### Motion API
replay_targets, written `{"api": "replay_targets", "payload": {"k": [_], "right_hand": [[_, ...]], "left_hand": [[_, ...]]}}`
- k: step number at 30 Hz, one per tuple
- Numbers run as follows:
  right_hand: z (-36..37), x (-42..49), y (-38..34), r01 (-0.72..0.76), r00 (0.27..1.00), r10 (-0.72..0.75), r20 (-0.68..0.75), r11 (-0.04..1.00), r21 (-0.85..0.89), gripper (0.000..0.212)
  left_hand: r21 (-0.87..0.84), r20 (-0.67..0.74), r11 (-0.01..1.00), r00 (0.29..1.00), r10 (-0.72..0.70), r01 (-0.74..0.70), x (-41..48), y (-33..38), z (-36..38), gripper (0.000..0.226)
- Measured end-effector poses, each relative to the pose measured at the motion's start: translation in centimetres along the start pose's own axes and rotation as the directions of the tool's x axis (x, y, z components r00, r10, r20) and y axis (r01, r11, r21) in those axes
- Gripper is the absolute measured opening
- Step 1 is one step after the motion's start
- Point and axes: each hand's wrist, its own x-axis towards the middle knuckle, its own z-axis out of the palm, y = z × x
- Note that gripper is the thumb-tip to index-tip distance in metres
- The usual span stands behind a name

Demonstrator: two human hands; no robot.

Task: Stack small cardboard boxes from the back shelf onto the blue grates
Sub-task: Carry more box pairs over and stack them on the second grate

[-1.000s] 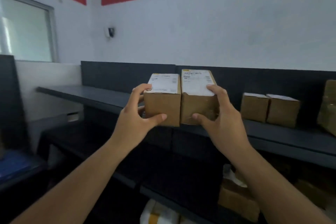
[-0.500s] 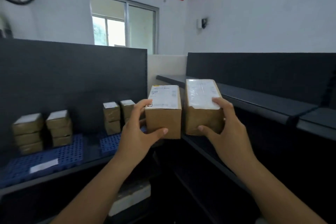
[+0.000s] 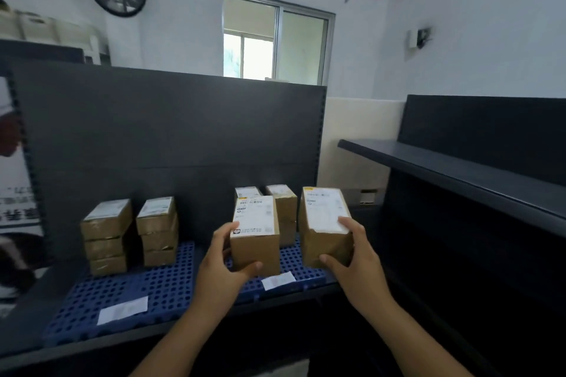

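My left hand (image 3: 222, 269) grips a small cardboard box (image 3: 255, 234) with a white label on top. My right hand (image 3: 356, 260) grips a second labelled box (image 3: 324, 225). Both boxes hang just above the right blue grate (image 3: 306, 269), a small gap between them. Behind them two short stacks of boxes (image 3: 283, 211) stand on that grate, partly hidden. The left blue grate (image 3: 128, 294) carries two stacks of three boxes, one at the far left (image 3: 105, 236) and one beside it (image 3: 157, 229).
A dark back panel (image 3: 171, 131) rises behind the grates. A dark shelf (image 3: 459, 171) runs along the right wall. White paper slips (image 3: 122, 314) lie on the grates' front parts. A clock and a window sit on the wall above.
The view has swung left from the back shelf to the blue grates. Both hands have carried their boxes along and now hold them over the right grate, slightly apart.
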Motion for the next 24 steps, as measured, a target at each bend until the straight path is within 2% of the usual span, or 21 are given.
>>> {"api": "replay_targets", "payload": {"k": [7,12,16,20,24], "right_hand": [[6.6,7.2,11.6,-0.089,0.971,0.098,0.219,0.995,-0.050,0.073],[9.8,10.7,17.7,-0.092,0.940,0.102,0.326,0.995,-0.045,0.073],[11.7,12.6,20.6,-0.068,0.928,0.072,0.366,0.997,-0.024,0.073],[12.6,13.3,22.6,-0.021,0.926,0.029,0.376,0.999,-0.026,0.096],[13.0,13.3,23.5,-0.033,0.918,0.044,0.394,0.999,-0.035,0.101]], "left_hand": [[0.022,-0.024,0.972,0.972,-0.232,0.233,5.0,-10.6,3.9,0.079],[0.045,-0.058,0.932,0.932,-0.357,0.360,7.2,-14.8,7.0,0.078],[0.053,-0.125,0.921,0.918,-0.377,0.386,8.0,-16.7,8.9,0.080],[0.124,-0.134,0.916,0.921,-0.365,0.381,8.4,-17.5,9.9,0.079],[0.177,-0.157,0.898,0.912,-0.378,0.403,8.4,-18.0,10.4,0.076]]}}
